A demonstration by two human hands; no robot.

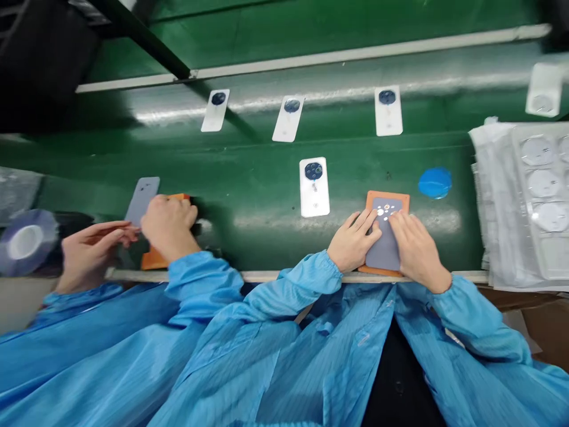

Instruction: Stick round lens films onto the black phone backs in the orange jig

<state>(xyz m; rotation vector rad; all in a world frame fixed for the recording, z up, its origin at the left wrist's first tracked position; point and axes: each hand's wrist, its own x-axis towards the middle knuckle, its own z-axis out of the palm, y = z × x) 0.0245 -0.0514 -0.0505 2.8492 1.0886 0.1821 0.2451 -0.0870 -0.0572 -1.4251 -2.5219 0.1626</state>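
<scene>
A grey phone back cover (383, 243) with camera holes near its top lies in an orange fixture (372, 195) at the bench's front edge. My left hand (355, 240) bears on the cover's left side, fingertips close to the camera holes. On the opposite side, the bent fingers of my right hand (415, 246) press onto the cover's upper right edge. Both hands hold the cover between them; anything small under the fingertips is hidden. Beyond my left hand lies a white phone back cover (315, 198) with a dark round camera area.
More white covers, such as this white cover (388, 118), lie farther back on the green surface (249, 190). A blue disc (434, 182) and stacked clear trays (524, 237) are at right. At left, a co-worker's hands (169, 225) work beside a tape roll (29, 242).
</scene>
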